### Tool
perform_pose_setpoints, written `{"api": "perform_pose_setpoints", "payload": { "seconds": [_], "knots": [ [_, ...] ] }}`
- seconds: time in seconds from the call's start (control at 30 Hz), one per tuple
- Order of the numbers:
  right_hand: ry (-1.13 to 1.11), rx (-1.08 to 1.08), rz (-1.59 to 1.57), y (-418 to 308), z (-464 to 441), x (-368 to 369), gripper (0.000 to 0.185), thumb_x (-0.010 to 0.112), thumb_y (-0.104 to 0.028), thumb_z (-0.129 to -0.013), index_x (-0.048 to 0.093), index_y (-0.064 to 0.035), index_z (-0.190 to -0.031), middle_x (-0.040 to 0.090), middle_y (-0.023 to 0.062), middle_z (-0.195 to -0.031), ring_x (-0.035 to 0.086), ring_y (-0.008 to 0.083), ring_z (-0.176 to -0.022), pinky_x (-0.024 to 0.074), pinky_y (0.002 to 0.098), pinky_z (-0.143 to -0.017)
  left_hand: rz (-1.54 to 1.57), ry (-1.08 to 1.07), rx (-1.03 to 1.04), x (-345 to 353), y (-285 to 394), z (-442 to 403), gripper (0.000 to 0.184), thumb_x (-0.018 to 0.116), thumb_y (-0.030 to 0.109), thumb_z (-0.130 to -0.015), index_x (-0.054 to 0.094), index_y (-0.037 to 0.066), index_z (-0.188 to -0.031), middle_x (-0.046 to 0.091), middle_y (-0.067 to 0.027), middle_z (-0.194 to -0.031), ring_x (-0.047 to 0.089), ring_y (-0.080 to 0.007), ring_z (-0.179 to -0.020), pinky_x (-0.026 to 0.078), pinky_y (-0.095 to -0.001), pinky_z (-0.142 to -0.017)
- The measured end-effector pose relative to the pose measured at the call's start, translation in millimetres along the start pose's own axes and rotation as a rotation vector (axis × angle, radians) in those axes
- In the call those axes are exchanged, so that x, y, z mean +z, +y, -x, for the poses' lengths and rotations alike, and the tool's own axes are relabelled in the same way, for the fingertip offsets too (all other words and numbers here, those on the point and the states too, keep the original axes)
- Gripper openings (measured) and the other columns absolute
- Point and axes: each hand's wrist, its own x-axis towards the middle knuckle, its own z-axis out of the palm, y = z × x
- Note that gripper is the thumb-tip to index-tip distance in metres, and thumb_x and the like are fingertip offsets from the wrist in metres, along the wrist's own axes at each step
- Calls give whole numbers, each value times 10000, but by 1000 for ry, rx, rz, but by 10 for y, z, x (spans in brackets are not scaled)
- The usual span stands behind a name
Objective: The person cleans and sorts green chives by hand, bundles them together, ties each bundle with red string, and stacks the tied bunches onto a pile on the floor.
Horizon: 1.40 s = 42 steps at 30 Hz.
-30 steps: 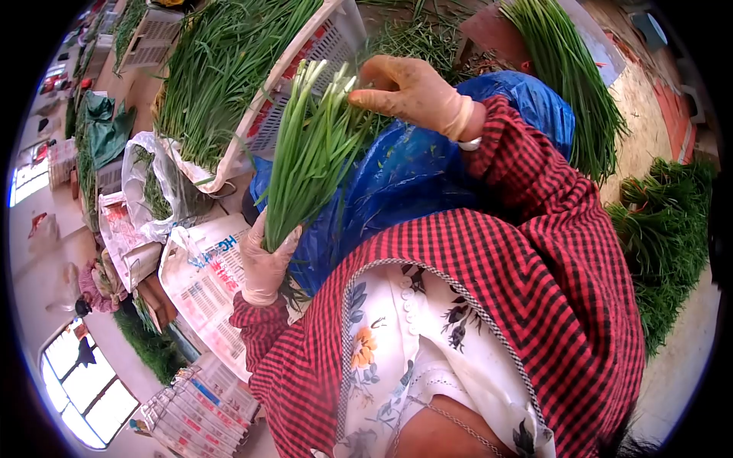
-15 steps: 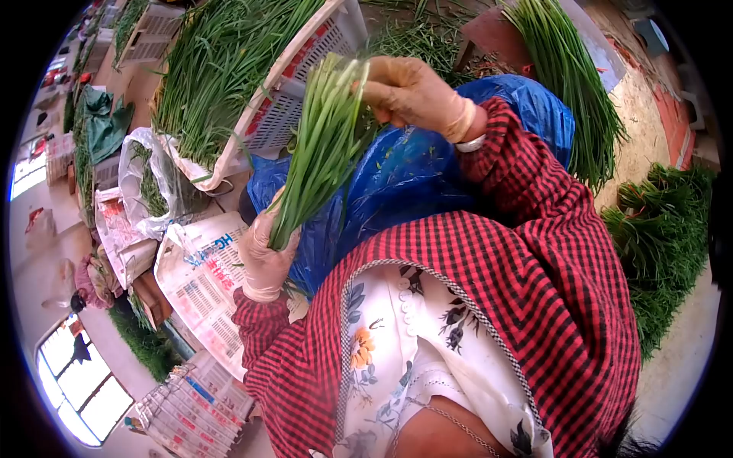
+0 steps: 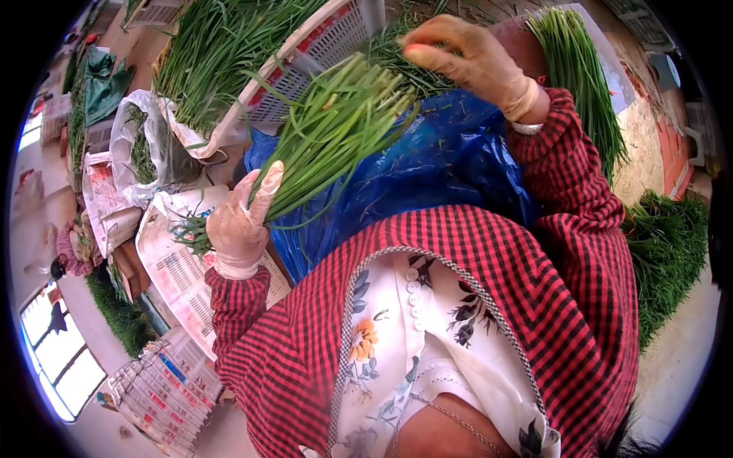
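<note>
My left hand point(image 3: 238, 223), in a pale glove, is wrapped round the lower part of a bunch of green stalks point(image 3: 332, 130). The bunch slants up to the right, its pale ends fanned out, over a blue plastic sheet point(image 3: 458, 156) on my lap. Leafy tips stick out on the far side of that hand. Above and to the right of the pale ends, my right hand point(image 3: 477, 61), also gloved, is apart from the bunch. Its fingers are curled with a gap between thumb and fingers, and nothing shows between them.
A white crate point(image 3: 321, 46) stands beside a heap of long greens point(image 3: 217, 61). More stalks point(image 3: 584, 84) lie on a board at the upper right, with tied bunches point(image 3: 664, 259) below. At left are a clear plastic bag point(image 3: 141, 149), a printed sack point(image 3: 183, 275) and stacked printed packs point(image 3: 164, 389).
The bunch has tilted further right and fanned wider in my left hand, which has moved slightly left and down. My right hand has moved away from the stalk ends, up and to the right.
</note>
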Motion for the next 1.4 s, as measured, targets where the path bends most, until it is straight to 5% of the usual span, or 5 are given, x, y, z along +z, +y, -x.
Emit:
{"api": "perform_pose_setpoints", "payload": {
  "seconds": [0.13, 0.33, 0.6, 0.93, 1.4],
  "knots": [
    [-351, 186, 119, -376, -174, 301, 471, 647, -502, -819, 699, -40, -893, 651, 125, -787, 636, 277, -772, 488, 371, -703, -57, -4, 58, 18, 13, -53, 681, 637, -1, -644, 565, 217, -1285, 643, -85, -1122, 660, -276, -894, 526, -347, -692],
    [-232, 3, -264, -441, -38, 552, 276, 652, -276, -893, 639, -2, -929, 598, 53, -790, 565, 141, -759, 462, 280, -691, 10, 4, 18, 105, -62, 29, 667, 609, -43, -654, 558, 201, -1272, 639, -66, -1146, 657, -268, -901, 527, -347, -687],
    [-532, 412, -716, -573, 259, -117, 243, 576, -255, -940, 606, -17, -901, 581, 7, -778, 536, 81, -718, 454, 227, -647, 105, 33, -20, 210, -89, 100, 670, 588, -74, -644, 539, 133, -1279, 649, -64, -1143, 657, -257, -946, 527, -321, -738],
    [61, 134, 205, -35, 155, -317, 321, 627, -280, -880, 630, -43, -1097, 636, 80, -1006, 620, 186, -852, 503, 298, -771, 96, 106, -72, 219, -110, 179, 661, 569, -76, -662, 556, 173, -1274, 655, -49, -1128, 659, -244, -940, 528, -317, -714],
    [-532, -30, 189, -543, -108, 505, 348, 675, -263, -798, 650, -146, -1125, 682, 68, -875, 655, 261, -812, 508, 389, -708, 24, 87, 26, 144, 13, 151, 620, 564, -75, -638, 590, 152, -1214, 660, -79, -1092, 665, -271, -889, 529, -335, -701]
  ]
}}
